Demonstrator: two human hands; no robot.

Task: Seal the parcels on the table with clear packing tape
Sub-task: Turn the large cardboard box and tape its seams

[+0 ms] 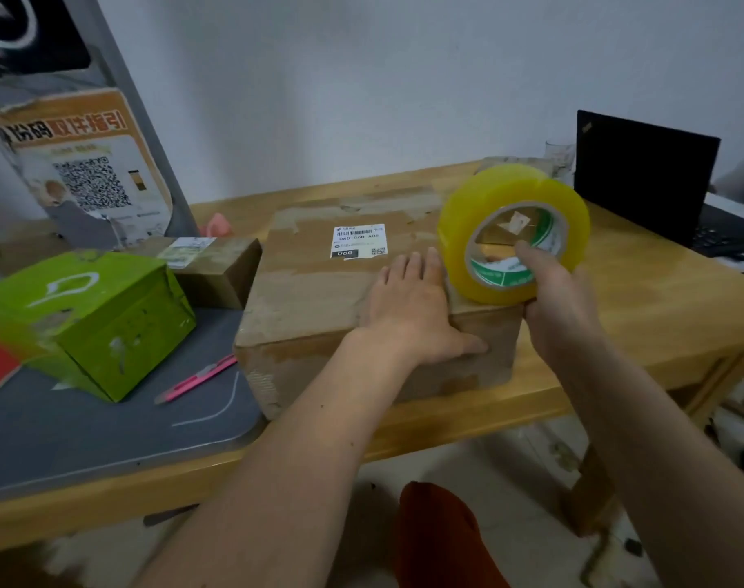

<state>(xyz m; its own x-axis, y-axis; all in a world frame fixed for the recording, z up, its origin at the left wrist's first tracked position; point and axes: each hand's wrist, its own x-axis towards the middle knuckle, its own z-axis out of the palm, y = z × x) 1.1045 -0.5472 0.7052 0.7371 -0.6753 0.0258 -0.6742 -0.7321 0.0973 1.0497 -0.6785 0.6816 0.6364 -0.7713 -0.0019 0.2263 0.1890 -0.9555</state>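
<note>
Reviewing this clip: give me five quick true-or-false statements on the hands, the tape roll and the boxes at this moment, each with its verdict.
1. The right hand grips the tape roll with a finger hooked in its core. True.
2. The left hand holds the pink utility knife. False: it rests flat on the large cardboard box; the knife lies on the grey mat.
3. The tape roll rests on the large cardboard box. True.
4. The green box is stacked on the large cardboard box. False: it sits on the mat beside it.
5. The laptop is closed. False: it is open.
</note>
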